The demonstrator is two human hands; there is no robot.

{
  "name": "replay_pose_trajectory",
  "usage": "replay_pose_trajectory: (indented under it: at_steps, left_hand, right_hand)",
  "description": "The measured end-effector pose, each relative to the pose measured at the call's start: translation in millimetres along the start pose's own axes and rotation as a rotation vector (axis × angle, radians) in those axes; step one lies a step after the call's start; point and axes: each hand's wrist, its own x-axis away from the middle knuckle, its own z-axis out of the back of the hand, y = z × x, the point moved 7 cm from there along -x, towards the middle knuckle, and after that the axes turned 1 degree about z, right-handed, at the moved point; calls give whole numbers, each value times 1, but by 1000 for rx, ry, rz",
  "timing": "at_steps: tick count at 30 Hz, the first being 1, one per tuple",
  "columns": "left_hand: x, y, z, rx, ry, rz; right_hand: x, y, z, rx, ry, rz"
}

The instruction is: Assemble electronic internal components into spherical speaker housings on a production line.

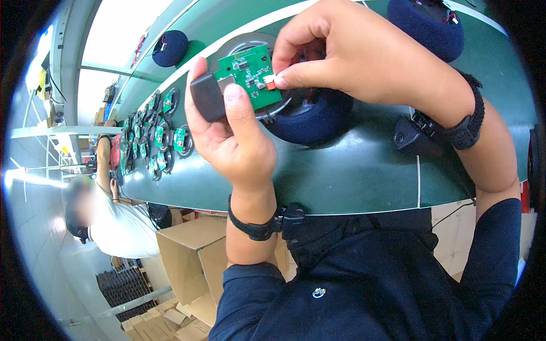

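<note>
In the head view, held a green circuit board point(250, 73) in the left hand point(242, 145), thumb laid over its left border and fingers folded behind, with a black block point(208, 98) gripped at the same side and a round grey disc point(242, 43) behind. Held all of it raised over the green work surface point(352, 176), well in from the near edge. Pinched a small red-and-white connector point(271, 83) in the right hand point(355, 51), thumb and bent forefinger set narrow at the board's right border. Found the connector nearer the right hand, just left of its fingertips, and across the board from the left thumb. Saw the block's long axis run away from the near edge, slanting leftward; could not tell the connector's long axis or seating. Noted a dark blue fabric ring point(315, 122) between board and near edge, rightward; a cluster of boards point(159, 136) toward the left end; and a fabric-covered piece point(432, 31) toward the far right corner.
</note>
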Motion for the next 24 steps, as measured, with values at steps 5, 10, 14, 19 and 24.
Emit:
replay_pose_trajectory:
  at_steps: [5, 10, 14, 19, 24]
  left_hand:
    - [0, -5, 3, 43, -1, 8]
    - [-3, -6, 2, 101, -26, 47]
    - [-3, -7, 5, 82, -44, 37]
    - [-2, -14, -4, 115, -67, 45]
    - [-4, -10, 4, 96, -134, 94]
  right_hand:
    - [1, -2, -8, 115, 88, -11]
    - [6, -11, -10, 567, 517, 201]
    - [-1, -5, -7, 426, 226, 120]
    - [-4, 29, -2, 61, 83, -95]
    - [-11, 8, -10, 275, 48, -368]
